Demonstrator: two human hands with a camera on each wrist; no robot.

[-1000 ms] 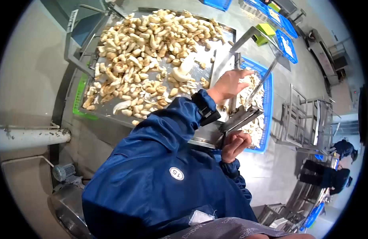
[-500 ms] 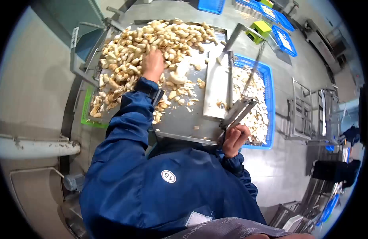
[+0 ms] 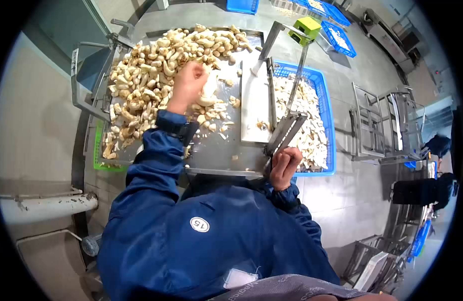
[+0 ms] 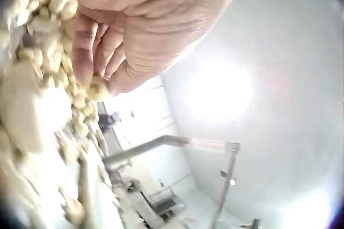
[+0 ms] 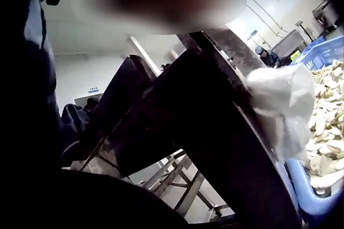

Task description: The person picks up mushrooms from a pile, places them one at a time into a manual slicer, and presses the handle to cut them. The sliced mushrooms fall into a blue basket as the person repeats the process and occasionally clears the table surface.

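Observation:
In the head view my left hand (image 3: 189,85) is over the mushroom pile (image 3: 146,75) on the metal table. Its thumb and fingertips pinch a small pale mushroom (image 4: 98,88), best seen in the left wrist view. Beside that hand lies a much larger mushroom (image 3: 209,93). My right hand (image 3: 285,168) has its fingers curled round the near end of a lever cutter (image 3: 286,131), whose handle is mostly hidden by them. A long spring (image 3: 297,80) rises from the cutter. The white board (image 3: 254,100) lies left of the blade bar, with a small mushroom bit (image 3: 262,125) on it.
A blue basket (image 3: 327,115) full of mushroom slices (image 3: 301,115) stands right of the cutter. A green crate (image 3: 98,145) shows under the table's left side. Metal racks (image 3: 369,123) and other people (image 3: 422,190) are farther right; a green stool (image 3: 306,27) stands beyond.
My left hand has gone from the cutter, beside the slices, left to the mushroom pile, and now pinches a small mushroom. My right hand has stayed at the cutter's end.

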